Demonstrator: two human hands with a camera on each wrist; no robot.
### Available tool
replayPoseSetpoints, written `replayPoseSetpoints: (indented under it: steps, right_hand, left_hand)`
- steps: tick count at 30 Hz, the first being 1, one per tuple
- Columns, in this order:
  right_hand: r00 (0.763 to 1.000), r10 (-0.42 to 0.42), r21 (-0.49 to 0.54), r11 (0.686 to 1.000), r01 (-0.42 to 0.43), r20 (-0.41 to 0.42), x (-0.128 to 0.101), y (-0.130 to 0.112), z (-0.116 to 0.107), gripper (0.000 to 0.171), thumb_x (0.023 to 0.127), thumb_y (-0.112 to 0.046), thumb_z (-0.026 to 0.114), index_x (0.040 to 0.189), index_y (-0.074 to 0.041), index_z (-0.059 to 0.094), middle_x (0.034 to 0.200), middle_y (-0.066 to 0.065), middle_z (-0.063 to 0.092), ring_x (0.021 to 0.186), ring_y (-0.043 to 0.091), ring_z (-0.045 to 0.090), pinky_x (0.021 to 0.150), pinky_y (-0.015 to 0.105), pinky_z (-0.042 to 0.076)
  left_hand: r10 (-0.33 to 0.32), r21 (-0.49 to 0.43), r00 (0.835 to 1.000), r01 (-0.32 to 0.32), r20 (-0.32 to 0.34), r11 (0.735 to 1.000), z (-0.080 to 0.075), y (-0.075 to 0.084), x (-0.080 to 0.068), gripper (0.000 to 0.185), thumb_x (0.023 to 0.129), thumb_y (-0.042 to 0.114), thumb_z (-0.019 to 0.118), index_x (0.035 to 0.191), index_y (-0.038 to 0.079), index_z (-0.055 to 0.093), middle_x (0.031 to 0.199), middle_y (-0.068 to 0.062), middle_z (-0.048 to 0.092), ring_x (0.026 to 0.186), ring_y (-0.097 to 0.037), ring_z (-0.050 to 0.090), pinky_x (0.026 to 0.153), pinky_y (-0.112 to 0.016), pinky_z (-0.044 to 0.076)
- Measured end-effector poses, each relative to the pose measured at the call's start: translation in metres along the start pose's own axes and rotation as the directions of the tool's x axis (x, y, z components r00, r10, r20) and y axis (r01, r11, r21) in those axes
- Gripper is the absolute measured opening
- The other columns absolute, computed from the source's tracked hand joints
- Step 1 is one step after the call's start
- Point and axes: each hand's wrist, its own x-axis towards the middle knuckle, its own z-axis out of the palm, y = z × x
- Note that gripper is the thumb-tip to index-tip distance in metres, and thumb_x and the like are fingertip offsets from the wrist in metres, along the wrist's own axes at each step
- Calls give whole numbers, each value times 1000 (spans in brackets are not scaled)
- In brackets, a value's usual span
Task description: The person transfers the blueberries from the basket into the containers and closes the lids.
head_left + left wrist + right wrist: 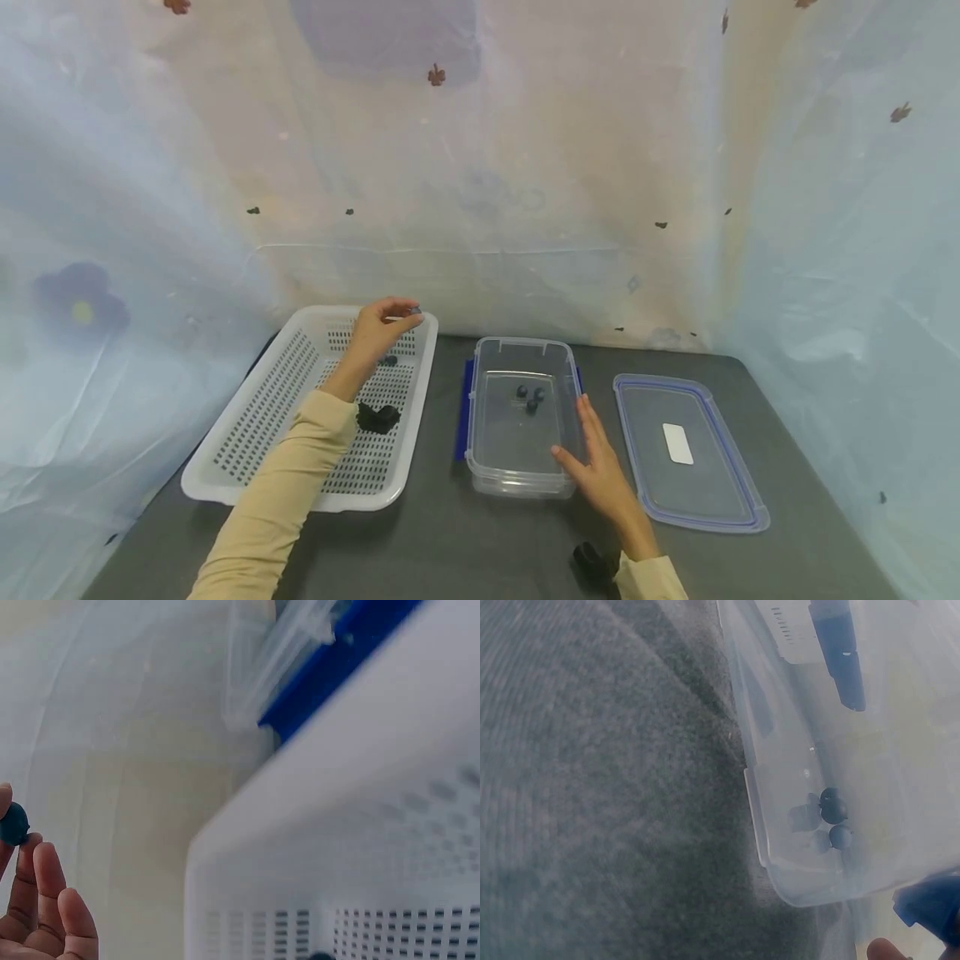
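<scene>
Head view: left hand (375, 329) fingers pinch a blueberry (415, 310) over the white basket (247, 417); right hand (600, 467), fingers straight, rests against the clear container (517, 479).

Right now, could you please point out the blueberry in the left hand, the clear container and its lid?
blueberry (13, 823), left wrist view, its rounded side.
clear container (517, 343), head view, far rim.
lid (705, 510), head view, near rim.

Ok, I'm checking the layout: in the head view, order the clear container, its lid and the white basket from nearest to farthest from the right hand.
1. Clear container: the right hand rests against its right side.
2. Lid: flat just right of the hand.
3. White basket: far left, beyond the container.
</scene>
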Motion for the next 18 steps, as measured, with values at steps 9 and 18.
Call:
replayPoseSetpoints:
  steps: [9,18]
  right_hand:
    - [1000,20,5,1000,-21,12,-2,-3,-2,82,89,-19,68,152,3,20,156,24,15,140,46,16,103,67,22]
    - [999,39,2,999,-39,12,-6,-1,-2,83,89,-20,69,152,2,19,157,23,15,141,45,15,103,68,20]
  left_hand:
    - [-2,-66,995,9,100,998,24,10,-8,31,94,22,66,122,9,64,118,-11,58,107,-27,56,90,-51,45]
    - [15,-74,986,-3,163,997,52,13,-11,32,92,20,68,121,6,66,117,-11,60,102,-26,59,84,-40,49]
